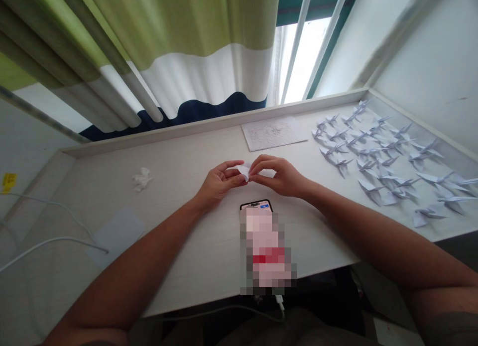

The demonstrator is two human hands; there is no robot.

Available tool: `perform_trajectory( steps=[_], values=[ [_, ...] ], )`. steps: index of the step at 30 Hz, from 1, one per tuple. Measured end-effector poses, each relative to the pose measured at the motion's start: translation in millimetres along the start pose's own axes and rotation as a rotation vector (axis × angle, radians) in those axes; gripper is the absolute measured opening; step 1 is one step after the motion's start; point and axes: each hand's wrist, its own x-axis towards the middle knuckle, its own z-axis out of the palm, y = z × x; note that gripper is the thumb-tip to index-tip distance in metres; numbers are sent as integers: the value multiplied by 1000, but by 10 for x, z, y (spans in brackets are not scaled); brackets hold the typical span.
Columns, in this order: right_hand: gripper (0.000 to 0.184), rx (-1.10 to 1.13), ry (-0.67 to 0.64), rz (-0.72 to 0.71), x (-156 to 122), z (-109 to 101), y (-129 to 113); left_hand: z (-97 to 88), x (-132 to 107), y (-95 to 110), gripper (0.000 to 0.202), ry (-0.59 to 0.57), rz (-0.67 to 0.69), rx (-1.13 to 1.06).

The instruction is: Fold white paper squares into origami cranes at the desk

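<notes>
A small piece of folded white paper [244, 171] is held between my two hands above the middle of the table. My left hand [221, 180] pinches its left side between thumb and fingers. From the right, the thumb and fingertips of my right hand [276, 174] close on the paper's other edge. Parts of the paper are hidden behind the fingers, and its exact folded shape is too small to tell. Just below the hands lies a phone [266, 246], its screen lit and mostly blurred out.
Several folded white paper cranes [368, 164] cover the table's right side. A printed sheet [274, 133] lies at the back. To the left are crumpled tissue [142, 179], plain white paper [115, 236] and a white cable [56, 240]. A raised rim [168, 129] edges the table before the curtain [201, 37].
</notes>
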Motion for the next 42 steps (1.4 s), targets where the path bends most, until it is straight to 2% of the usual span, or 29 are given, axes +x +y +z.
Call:
perform_trajectory(
  steps=[3, 13, 16, 21, 24, 32, 42],
  values=[
    [12, 140, 27, 114, 13, 3, -31, 9, 1, -3, 58, 4, 0, 3],
    [14, 357, 31, 286, 25, 24, -1, 4, -1, -31, 55, -6, 14, 29],
    [12, 309, 46, 274, 22, 43, -6, -2, -2, -34, 56, -2, 14, 35],
    [5, 169, 31, 136, -1, 81, -24, -15, 4, -50, 57, 11, 22, 43],
    [9, 124, 29, 98, -10, 90, -23, -13, 3, -52, 57, 20, 24, 29],
    [8, 217, 6, 228, 9, 86, -15, -3, -10, -36, 55, 20, 29, 66],
    [17, 177, 25, 258, 6, 130, -28, 0, -7, -46, 54, 26, 28, 81]
  ],
)
